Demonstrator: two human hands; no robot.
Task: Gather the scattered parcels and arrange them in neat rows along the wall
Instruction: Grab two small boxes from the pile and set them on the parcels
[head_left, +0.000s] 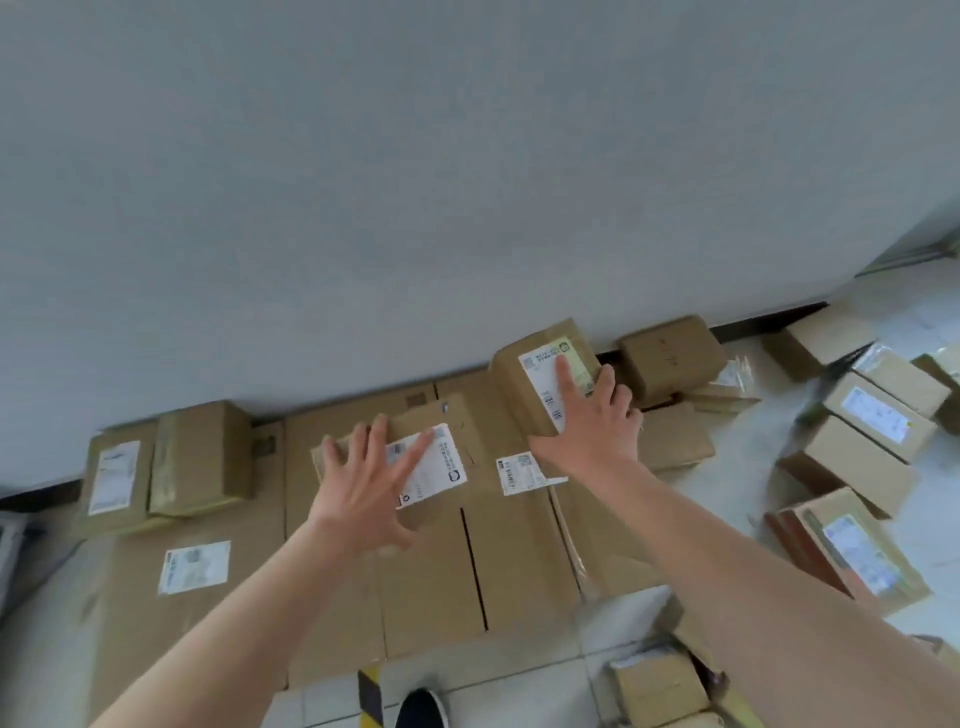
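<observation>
Now squaring row: your right hand (587, 410) flat, fingers straight, pressing labelled parcel (535, 374) beside wall (415, 182). Your left hand (363, 483) spread, gripping nothing, over second parcel (447, 467) atop big cartons (431, 571). Next, probably: fetch loose parcels (878, 415) at right.

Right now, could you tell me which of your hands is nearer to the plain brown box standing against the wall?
Right. The right hand lies flat on the labelled parcel just left of the plain brown box; the left hand rests on another parcel farther left.
</observation>
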